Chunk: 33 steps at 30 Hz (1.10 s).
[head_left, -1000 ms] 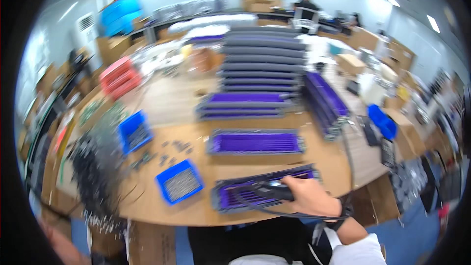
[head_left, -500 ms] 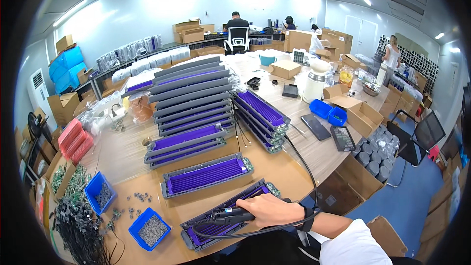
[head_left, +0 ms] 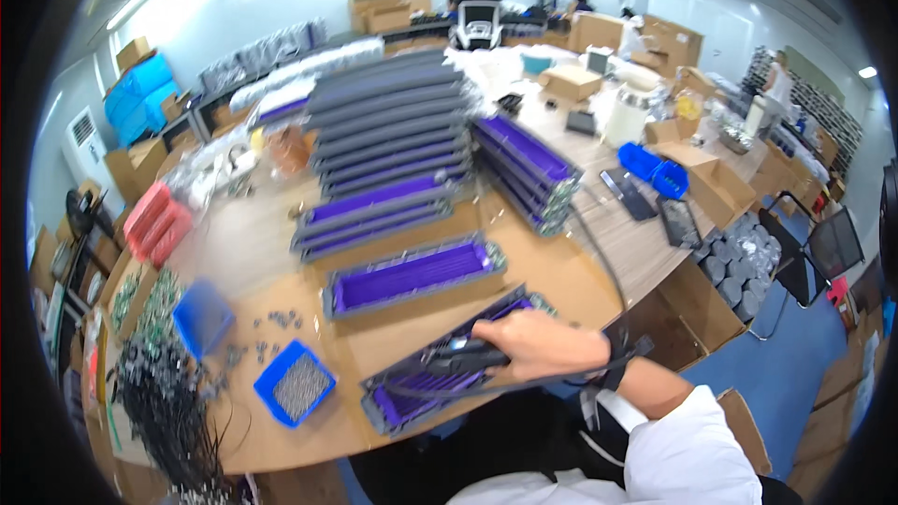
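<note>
My right hand (head_left: 543, 343) is closed around a black corded electric screwdriver (head_left: 465, 355), its fingers wrapped on the body. The tool lies across the nearest grey tray-shaped housing (head_left: 402, 404) with a purple ribbed inside, at the table's front edge. Its black cable runs back past my wrist. Just beyond is a second purple-lined housing (head_left: 416, 273) with a green circuit board at its right end. Left of my hand, a blue bin (head_left: 327, 383) holds small screws. The tool's tip is blurred, and my left hand does not show.
A tall stack of grey housings (head_left: 388, 122) and a smaller slanted stack (head_left: 524, 164) stand farther back. At left are another blue bin (head_left: 200, 318), loose grey parts (head_left: 281, 320) and bundled black wires (head_left: 164, 411). An open carton (head_left: 706, 178) sits at right.
The whole view has shifted, so the table, stacks and hand appear higher and slightly to the right, with motion blur. My right hand keeps its grip on the screwdriver over the same housing.
</note>
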{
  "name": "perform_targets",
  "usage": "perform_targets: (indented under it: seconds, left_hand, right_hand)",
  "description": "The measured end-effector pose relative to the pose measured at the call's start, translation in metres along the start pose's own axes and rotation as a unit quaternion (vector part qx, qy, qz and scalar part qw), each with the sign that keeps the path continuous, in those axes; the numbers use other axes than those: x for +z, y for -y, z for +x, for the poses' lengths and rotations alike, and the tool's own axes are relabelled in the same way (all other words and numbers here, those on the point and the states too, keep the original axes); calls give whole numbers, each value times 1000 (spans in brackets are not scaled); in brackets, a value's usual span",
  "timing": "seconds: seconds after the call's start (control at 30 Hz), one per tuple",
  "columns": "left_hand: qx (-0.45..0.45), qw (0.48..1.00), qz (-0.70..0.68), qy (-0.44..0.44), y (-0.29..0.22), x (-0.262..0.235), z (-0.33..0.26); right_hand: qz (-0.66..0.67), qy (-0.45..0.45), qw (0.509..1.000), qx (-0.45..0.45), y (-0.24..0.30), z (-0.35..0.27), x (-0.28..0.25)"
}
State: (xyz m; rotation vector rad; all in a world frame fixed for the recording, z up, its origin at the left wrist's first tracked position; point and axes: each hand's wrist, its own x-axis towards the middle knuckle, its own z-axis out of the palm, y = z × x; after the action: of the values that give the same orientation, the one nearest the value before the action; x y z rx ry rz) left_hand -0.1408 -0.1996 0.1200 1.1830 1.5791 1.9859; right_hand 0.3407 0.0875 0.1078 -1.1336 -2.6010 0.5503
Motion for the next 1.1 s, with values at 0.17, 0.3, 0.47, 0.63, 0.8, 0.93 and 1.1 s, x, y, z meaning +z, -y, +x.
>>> perform_targets:
  seconds: [0.17,0.3,0.47,0.63,0.8,0.93,1.1]
  left_hand:
    - [-169,983,-1,74,13,138,-27]
    - [-252,944,-80,199,32,209,-19]
    - [-286,916,-150,238,44,256,-12]
    - [-306,894,-217,244,57,266,-11]
    - [-306,887,-251,238,62,276,-9]
    - [-305,903,-184,240,65,273,-10]
    - [-238,940,-46,240,81,266,-28]
  right_hand:
    - [27,-120,992,1,19,17,-13]
    - [88,-165,982,-39,50,35,-28]
    - [169,-23,981,-93,80,63,-21]
    - [153,-10,984,-95,85,85,-12]
    - [150,16,985,-88,84,93,-13]
    - [85,10,987,-137,85,103,-11]
    - [1,82,985,-150,83,119,3]
